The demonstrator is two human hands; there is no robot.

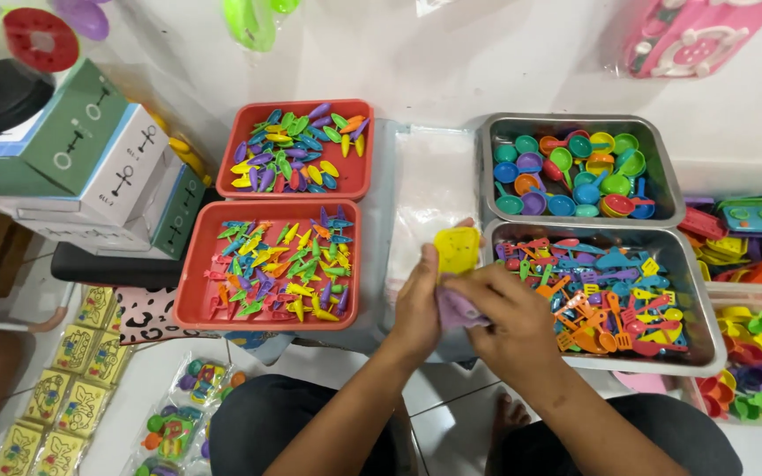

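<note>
My left hand (pixel 418 304) holds a yellow square plastic toy piece (pixel 457 249) up in front of me. My right hand (pixel 509 313) meets it from the right and grips a purple plastic piece (pixel 457 310) just below the yellow one. Both hands hover over a stack of clear plastic bags (pixel 434 181) lying between the trays. Right of my hands stands a metal tray (pixel 694 291) of small colourful toy utensils.
Two red trays (pixel 222 211) of small colourful toy pieces stand at the left. A second metal tray (pixel 663 150) with toy bowls and spoons sits behind. Cardboard boxes (pixel 108 150) stack at far left; packed toy bags (pixel 174 423) lie on the floor. More toy parts (pixel 751 256) pile at right.
</note>
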